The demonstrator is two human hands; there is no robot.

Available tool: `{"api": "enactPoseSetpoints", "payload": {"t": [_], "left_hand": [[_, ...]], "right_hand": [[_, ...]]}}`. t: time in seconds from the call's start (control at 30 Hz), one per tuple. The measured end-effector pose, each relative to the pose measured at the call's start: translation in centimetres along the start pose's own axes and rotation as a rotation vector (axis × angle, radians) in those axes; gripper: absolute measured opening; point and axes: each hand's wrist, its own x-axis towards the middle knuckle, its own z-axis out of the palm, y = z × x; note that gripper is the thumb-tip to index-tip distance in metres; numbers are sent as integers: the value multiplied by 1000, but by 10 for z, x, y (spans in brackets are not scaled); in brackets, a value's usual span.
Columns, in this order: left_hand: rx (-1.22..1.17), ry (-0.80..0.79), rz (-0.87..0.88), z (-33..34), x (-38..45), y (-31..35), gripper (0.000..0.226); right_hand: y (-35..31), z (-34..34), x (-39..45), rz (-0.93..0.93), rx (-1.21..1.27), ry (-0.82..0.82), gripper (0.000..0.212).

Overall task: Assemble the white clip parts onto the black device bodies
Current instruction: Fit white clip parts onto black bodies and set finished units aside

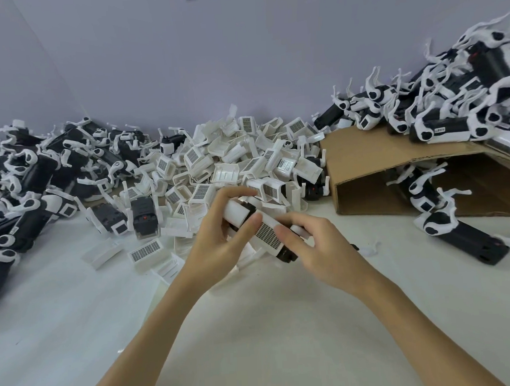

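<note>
Holding one black device body [284,252] above the table centre, both hands meet a little toward 12 o'clock from the middle of the view. The left hand [220,239] curls its fingers around the upper end of the body, thumb lying on top. The right hand [313,243] pinches the lower end, its fingertips pressing on a white clip part [266,232] with a grid face that sits along the body. At 12 o'clock, just behind the hands, lies a heap of loose white clips [240,161]. At 9 to 10 o'clock a pile of black bodies [32,176] is spread along the table edge. At 2 o'clock a cardboard box [374,167] lies on its side, with a second pile of black-and-white units [451,103] on top of it and spilling beside it. All rests on the white table [256,327].
</note>
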Motion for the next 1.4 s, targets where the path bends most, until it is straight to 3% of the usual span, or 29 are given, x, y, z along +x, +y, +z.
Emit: {"api": "enactPoseSetpoints", "payload": {"t": [0.13,0.23,0.3,0.43,0.57,0.63,0.7,0.83,0.93,1.03,1.27,1.4], "left_hand": [[-64,11,-20,6,-2,0,30],[-11,71,-28,7,-2,3,29],[86,88,-33,4,-2,5,30],[463,7,130,-14,-2,2,47],[42,-227,-69,-14,-1,6,52],[-21,-157,-80,-6,-2,6,47],[14,-52,-65,1,-2,5,43],[109,26,-20,8,-1,0,54],[119,127,-98,12,-2,-3,59],[93,215,-135,15,-2,-1,58],[238,160,0,39,-13,8,67],[202,265,-26,45,-12,16,30]], "right_hand": [[0,-1,1,4,-95,38,27],[-2,-2,0,27,20,5,20],[-4,0,0,51,169,-12,26],[-1,2,5,239,466,84,25],[2,-1,7,320,725,17,32],[4,-2,6,308,745,-13,38],[6,-3,5,232,586,20,41],[5,2,-1,-196,-87,98,36],[8,8,-1,-313,-385,240,44],[8,11,1,-304,-474,223,56],[15,17,-1,-329,-504,388,61],[14,13,1,-328,-511,412,61]]}}
